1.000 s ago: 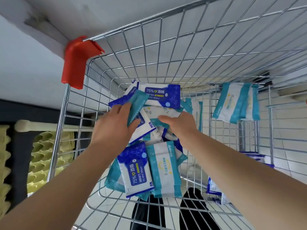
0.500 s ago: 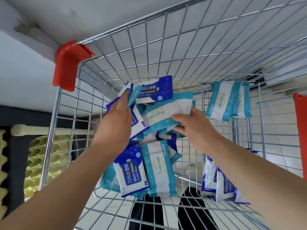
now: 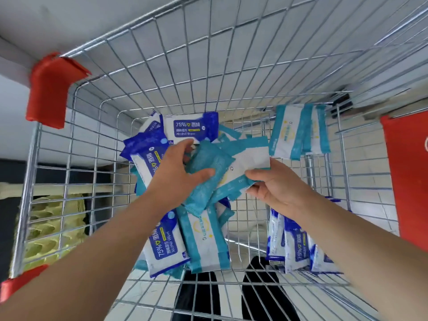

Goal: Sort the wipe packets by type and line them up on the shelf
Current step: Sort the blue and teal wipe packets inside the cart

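A wire shopping cart holds a heap of wipe packets in two kinds: dark blue alcohol wipe packets and teal-and-white packets. My left hand grips a teal packet above the heap, thumb on its front. My right hand pinches the lower edge of another teal-and-white packet beside it. Two teal packets stand together at the cart's far right. A few dark blue packets stand in a row at the near right, partly hidden by my right forearm.
Red plastic corner guards cap the cart's left rim, and a red panel sits on its right side. Yellow egg trays lie outside the cart on the left. Black shoes show through the cart floor.
My left hand has closed on a teal packet and turned it up. My right hand has lifted its teal-and-white packet out of the heap and moved right.
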`<state>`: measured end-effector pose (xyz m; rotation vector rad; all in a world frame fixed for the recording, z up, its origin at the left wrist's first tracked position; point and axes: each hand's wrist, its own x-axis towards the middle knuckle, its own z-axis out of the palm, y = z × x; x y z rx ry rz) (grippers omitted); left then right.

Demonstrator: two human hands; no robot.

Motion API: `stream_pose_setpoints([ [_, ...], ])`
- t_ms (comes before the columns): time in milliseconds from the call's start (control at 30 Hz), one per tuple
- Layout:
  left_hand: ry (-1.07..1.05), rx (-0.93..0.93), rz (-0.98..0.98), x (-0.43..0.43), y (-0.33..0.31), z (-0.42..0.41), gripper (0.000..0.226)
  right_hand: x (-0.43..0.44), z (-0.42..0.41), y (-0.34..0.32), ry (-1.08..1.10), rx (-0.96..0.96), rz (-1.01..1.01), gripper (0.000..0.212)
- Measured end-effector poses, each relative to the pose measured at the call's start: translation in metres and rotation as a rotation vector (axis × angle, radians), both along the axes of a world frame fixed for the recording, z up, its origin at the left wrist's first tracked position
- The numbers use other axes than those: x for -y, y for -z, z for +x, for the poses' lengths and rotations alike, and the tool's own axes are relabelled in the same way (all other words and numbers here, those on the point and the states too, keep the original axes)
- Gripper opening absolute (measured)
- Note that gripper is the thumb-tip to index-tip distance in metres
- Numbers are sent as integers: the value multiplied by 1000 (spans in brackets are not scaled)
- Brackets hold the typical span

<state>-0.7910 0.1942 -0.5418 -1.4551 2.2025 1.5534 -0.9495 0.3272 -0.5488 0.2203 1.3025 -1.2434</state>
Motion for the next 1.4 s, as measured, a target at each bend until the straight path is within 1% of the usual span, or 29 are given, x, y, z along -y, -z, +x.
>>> stream_pose_setpoints([
  [33, -1, 19, 34, 0, -1, -3, 77, -3, -4, -2, 2, 7, -16, 37],
  [67, -7, 20, 83, -1, -5, -8, 74, -6, -9, -5, 9, 12, -30, 37],
  [133, -27, -19, 189, -9, -11, -20, 54, -11, -21, -11, 17, -3, -47, 34],
  [200, -51, -65, 252, -19, -11, -36, 43, -18, -36, -17, 9, -46, -31, 31],
  [300, -81, -120, 323, -35, -11, -69, 42, -33, -61, -18, -5, -175, 68, 26],
  [367, -55, -118, 350, -43, -5, -95, 44, -43, -78, -15, 35, -243, 144, 18],
  [433, -53, -128, 354, -49, 5, -124, 39, -50, -96, -10, 43, -327, 181, 13],
  [500, -43, -130, 283, -53, 16, -156, 38, -52, -117, -2, 79, -397, 183, 15],
  [600, -5, -73, 145, -51, 39, -198, 36, -49, -145, 15, 116, -531, 232, 19],
  [633, 13, -48, 99, -52, 46, -208, 43, -49, -150, 22, 88, -564, 242, 20],
  [700, 131, 14, -1, -53, 63, -219, 71, -50, -154, 35, -11, -615, 235, 32],
  [733, 195, 43, -57, -54, 71, -220, 81, -51, -154, 39, -67, -634, 230, 37],
  [767, 242, 71, -87, -56, 74, -220, 84, -52, -153, 43, -124, -656, 234, 39],
  [900, 319, 157, -196, -58, 76, -222, 84, -51, -156, 46, -222, -745, 189, 40],
  [1000, 255, 136, -194, -59, 74, -228, 81, -50, -160, 43, -311, -779, 197, 42],
  [1067, 170, 134, -219, -63, 68, -228, 77, -53, -161, 42, -338, -846, 250, 51],
  [1100, 140, 142, -288, -65, 65, -226, 73, -55, -161, 43, -328, -888, 285, 58],
  [1167, 165, 154, -434, -70, 59, -222, 58, -58, -160, 44, -300, -916, 332, 71],
  [1200, 204, 156, -439, -72, 57, -221, 53, -58, -159, 44, -292, -910, 343, 72],
  [1233, 242, 164, -408, -72, 57, -220, 55, -58, -158, 44, -284, -902, 345, 68],
  [1300, 305, 190, -351, -72, 58, -221, 73, -55, -159, 45, -278, -911, 336, 55],
  [1333, 306, 191, -324, -71, 60, -221, 77, -54, -160, 45, -275, -925, 334, 50],
  [1367, 286, 177, -289, -69, 62, -221, 76, -54, -160, 45, -275, -930, 337, 48],
  [1400, 243, 151, -249, -67, 62, -219, 69, -54, -160, 45, -269, -935, 340, 48],
])
